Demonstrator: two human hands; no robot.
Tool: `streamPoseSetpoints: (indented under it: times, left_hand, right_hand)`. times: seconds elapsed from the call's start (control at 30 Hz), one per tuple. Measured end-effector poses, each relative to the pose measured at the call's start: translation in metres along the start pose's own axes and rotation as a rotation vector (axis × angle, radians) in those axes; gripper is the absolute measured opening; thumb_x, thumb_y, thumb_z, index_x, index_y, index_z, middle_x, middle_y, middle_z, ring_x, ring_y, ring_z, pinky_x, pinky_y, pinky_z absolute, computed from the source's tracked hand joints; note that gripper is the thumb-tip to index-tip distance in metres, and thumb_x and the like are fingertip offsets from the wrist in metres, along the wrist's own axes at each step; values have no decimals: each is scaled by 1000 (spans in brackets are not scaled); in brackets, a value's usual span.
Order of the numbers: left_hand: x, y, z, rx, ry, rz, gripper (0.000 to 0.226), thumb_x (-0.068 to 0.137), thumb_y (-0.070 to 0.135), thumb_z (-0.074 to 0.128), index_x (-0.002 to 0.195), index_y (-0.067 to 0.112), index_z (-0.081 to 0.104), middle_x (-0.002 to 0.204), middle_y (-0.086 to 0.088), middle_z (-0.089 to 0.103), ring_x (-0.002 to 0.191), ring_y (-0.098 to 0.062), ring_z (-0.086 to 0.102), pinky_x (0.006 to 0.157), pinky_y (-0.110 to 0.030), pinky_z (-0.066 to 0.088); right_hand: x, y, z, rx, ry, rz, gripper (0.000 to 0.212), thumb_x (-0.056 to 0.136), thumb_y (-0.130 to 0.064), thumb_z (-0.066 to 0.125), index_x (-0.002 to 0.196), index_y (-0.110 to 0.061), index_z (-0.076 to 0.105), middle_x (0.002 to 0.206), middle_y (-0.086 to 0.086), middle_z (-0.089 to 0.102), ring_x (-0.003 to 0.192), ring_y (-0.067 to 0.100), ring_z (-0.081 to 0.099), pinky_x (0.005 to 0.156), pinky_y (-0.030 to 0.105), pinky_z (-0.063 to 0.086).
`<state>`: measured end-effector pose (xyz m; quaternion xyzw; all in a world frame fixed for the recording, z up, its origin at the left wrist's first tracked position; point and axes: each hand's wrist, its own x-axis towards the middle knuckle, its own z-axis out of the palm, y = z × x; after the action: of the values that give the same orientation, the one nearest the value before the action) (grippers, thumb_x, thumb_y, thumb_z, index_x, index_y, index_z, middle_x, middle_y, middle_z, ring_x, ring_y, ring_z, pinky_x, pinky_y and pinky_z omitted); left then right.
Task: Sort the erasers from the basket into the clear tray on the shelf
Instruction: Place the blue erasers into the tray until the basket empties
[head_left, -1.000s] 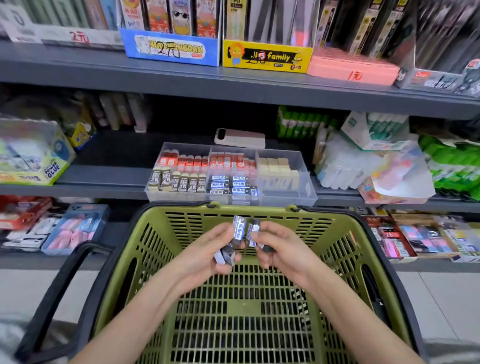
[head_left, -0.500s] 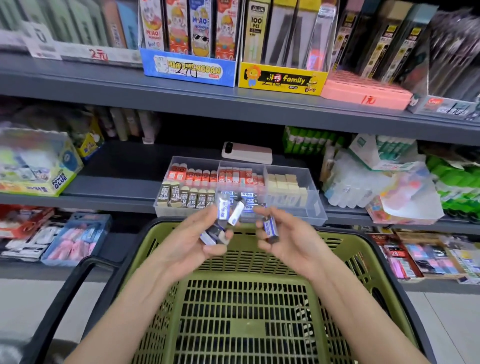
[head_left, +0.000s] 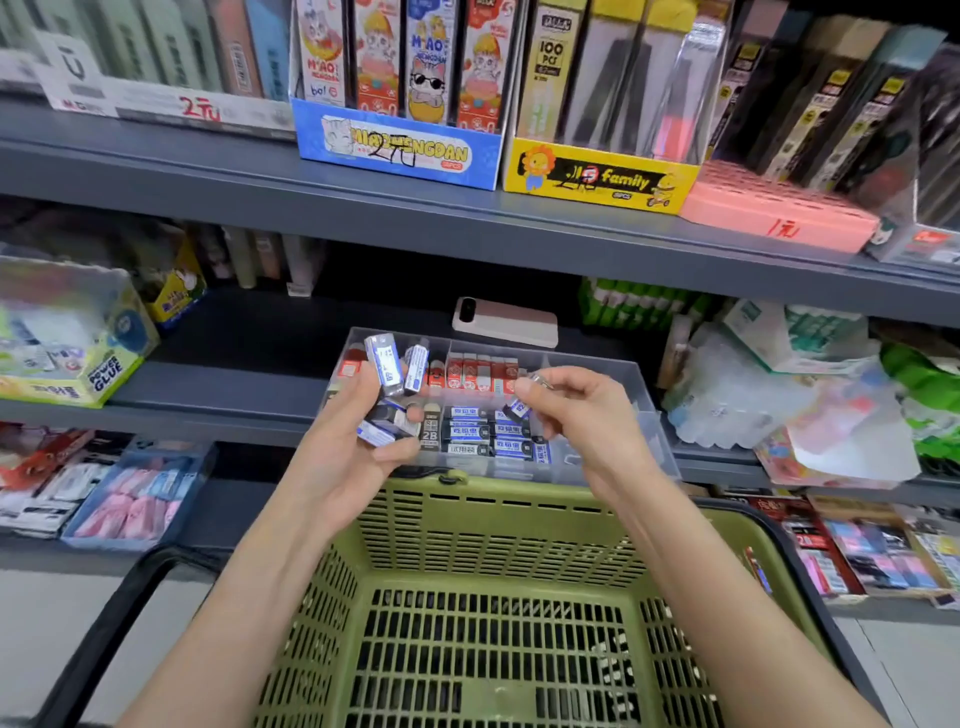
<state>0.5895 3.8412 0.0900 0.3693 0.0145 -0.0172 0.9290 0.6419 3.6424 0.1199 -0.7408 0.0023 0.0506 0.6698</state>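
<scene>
My left fingers (head_left: 397, 451) clutch several erasers (head_left: 387, 364) over the clear tray (head_left: 640, 400). My right fingers (head_left: 563, 376) pinch one eraser (head_left: 519, 409) above it.

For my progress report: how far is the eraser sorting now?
Done: rows of erasers stand in the clear tray; the basket looks empty. In hand: the left hand holds several blue erasers, the right hand pinches another eraser above the tray. Left: placing these.

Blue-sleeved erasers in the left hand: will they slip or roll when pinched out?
Probably no rolling: the blue-sleeved erasers are flat-sided blocks. Glossy sleeves may slip; several fan loosely from the left hand. Likely light: the right hand pinches one.
</scene>
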Motion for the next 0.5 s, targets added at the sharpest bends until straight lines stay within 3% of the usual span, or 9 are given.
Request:
streamPoseSetpoints:
  times: [0.13, 0.23, 0.4, 0.5]
  left_hand:
    - [-1, 2, -4, -16, 32, 9, 30, 89, 38, 48, 103, 15, 60, 93, -1, 65, 67, -9, 52, 37, -12, 30]
    - [-3, -1, -1, -1, -1, -7, 32, 90, 39, 46, 91, 22, 73, 91, 0, 68, 67, -8, 52, 38, -11, 32]
    - [-3, -5, 2, -66, -17, -56, 31, 87, 39, 49, 92, 20, 74, 93, -4, 68, 67, -10, 52, 38, -13, 33]
    - [-4, -3, 1, -93, -18, -51, 33, 89, 38, 45, 87, 23, 75, 88, -3, 68, 66, -10, 52, 39, -12, 32]
  right_hand:
    - [15, 9, 29, -299, 111, -145, 23, 73, -22, 79, 77, -19, 56, 67, 7, 60, 55, 18, 55, 53, 28, 45]
    - [18, 18, 44, -557, 187, -234, 28, 73, -33, 77, 68, -26, 50, 64, -6, 61, 64, 14, 58, 58, 26, 41]
    - [21, 24, 49, -702, 174, -187, 38, 73, -46, 74, 58, -25, 46, 60, -8, 58, 65, 15, 56, 56, 27, 35]
    - [22, 24, 45, -835, 140, -185, 40, 76, -41, 71, 51, -24, 46, 60, -9, 56, 70, 15, 56, 54, 25, 29]
